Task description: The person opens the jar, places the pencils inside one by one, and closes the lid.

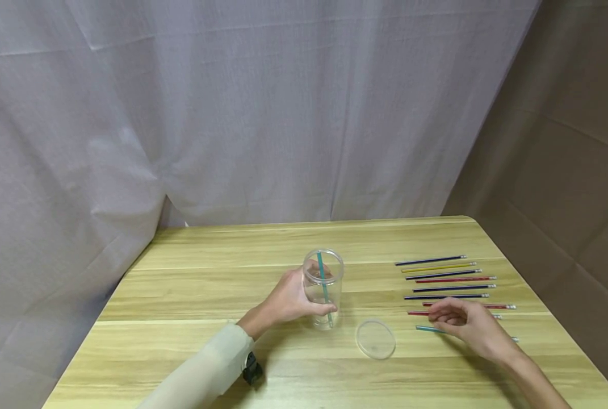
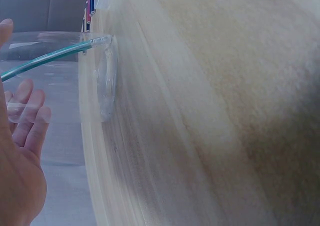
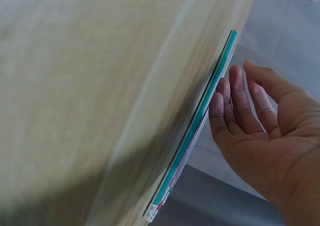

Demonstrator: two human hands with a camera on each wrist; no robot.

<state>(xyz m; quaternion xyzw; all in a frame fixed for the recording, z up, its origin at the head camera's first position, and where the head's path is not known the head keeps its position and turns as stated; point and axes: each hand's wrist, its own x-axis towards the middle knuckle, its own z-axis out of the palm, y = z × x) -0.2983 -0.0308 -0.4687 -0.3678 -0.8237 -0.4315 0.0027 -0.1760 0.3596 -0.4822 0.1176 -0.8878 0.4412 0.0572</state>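
Observation:
My left hand (image 1: 294,296) grips a clear plastic jar (image 1: 329,295) from its left side, fingers behind it and thumb across the front. Inside the jar leans one green pencil (image 1: 325,291), its white-tipped end at the bottom, as the left wrist view also shows. Over the near end of a row of pencils hovers my right hand (image 1: 469,326), fingers relaxed and holding nothing. Closest to it lies another green pencil (image 3: 200,113), partly hidden under the hand in the head view. A red pencil (image 1: 417,313) passes beneath the fingertips.
A round clear lid (image 1: 376,339) lies flat between the jar and the pencils. Farther back, several dark pencils (image 1: 449,296), a yellow pencil (image 1: 436,267) and more red ones lie side by side on the wooden table (image 1: 206,284). Grey cloth (image 1: 263,113) hangs behind.

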